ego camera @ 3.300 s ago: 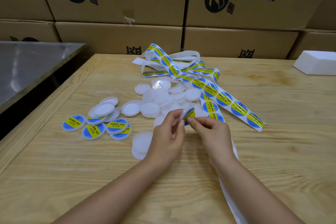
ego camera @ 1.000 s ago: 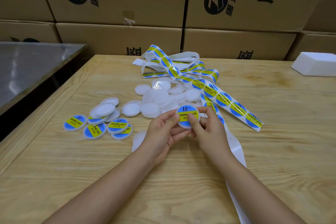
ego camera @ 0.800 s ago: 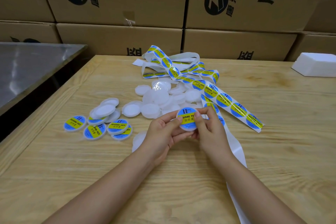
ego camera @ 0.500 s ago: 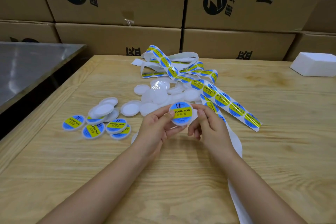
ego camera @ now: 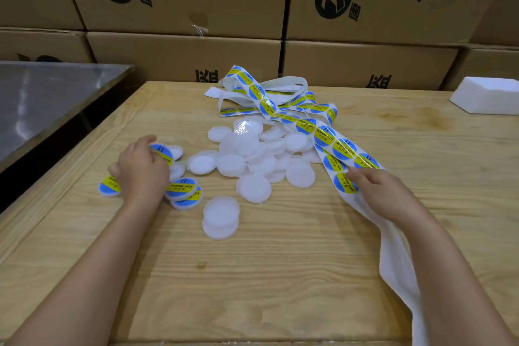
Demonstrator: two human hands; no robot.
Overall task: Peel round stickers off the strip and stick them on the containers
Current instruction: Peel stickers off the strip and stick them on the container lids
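At the far left a steel table (ego camera: 42, 101) stands beside the wooden table (ego camera: 252, 275) I work at, and cardboard boxes (ego camera: 182, 56) are stacked along the back; my hands are well apart, one at each side of the work; my left hand (ego camera: 140, 168) is palm down over the finished pile, its fingers and thumb curled on a labelled container (ego camera: 163, 153) that sits tilted at the top of that pile; other labelled containers (ego camera: 181, 188) lie just beside and partly under my hand, blue and yellow faces up, some overlapping; to the right of them the plain white containers (ego camera: 252, 154) lie in a loose heap in the middle of the table, with two more (ego camera: 220, 216) overlapping nearer to me; the sticker strip (ego camera: 334, 143) runs from a tangle at the back of the table down toward my right side, across the edge of the heap; my right hand (ego camera: 382, 191) rests on the strip with its fingertips at a sticker (ego camera: 345, 185), though it is blurred and I cannot tell whether it pinches the strip or only touches it; the bare white backing (ego camera: 398, 270) trails from under that hand and off the near edge; a white foam block (ego camera: 488, 98) sits at the far right.
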